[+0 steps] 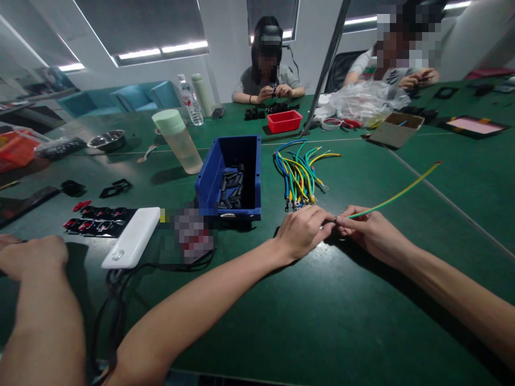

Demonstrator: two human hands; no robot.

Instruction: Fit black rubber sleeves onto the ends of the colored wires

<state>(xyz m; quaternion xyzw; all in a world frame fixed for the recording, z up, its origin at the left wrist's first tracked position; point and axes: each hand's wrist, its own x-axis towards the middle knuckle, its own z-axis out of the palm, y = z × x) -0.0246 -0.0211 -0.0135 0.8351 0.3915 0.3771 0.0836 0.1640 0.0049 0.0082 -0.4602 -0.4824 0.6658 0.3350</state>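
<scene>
A thin yellow-green wire (396, 198) runs up and to the right from between the thumb and fingers of my right hand (372, 233), which is closed on it near its lower end. Its far tip is reddish. My left hand (303, 230) is closed too, fingertips pinched right beside my right fingertips at that lower end. What sits in the left pinch is hidden. Just beyond my left hand lies a bundle of blue, yellow and green wires (300, 174) with metal terminals at their near ends.
Left of the wires stands a blue bin (251, 201) with black sleeve-like parts (231, 187). A white power bank (132, 238) with cables lies nearer. A co-worker's arm (40, 305) reaches in at left. A red tray (285, 122), cardboard box (396, 130) and bottle (179, 142) stand farther back; two people sit opposite.
</scene>
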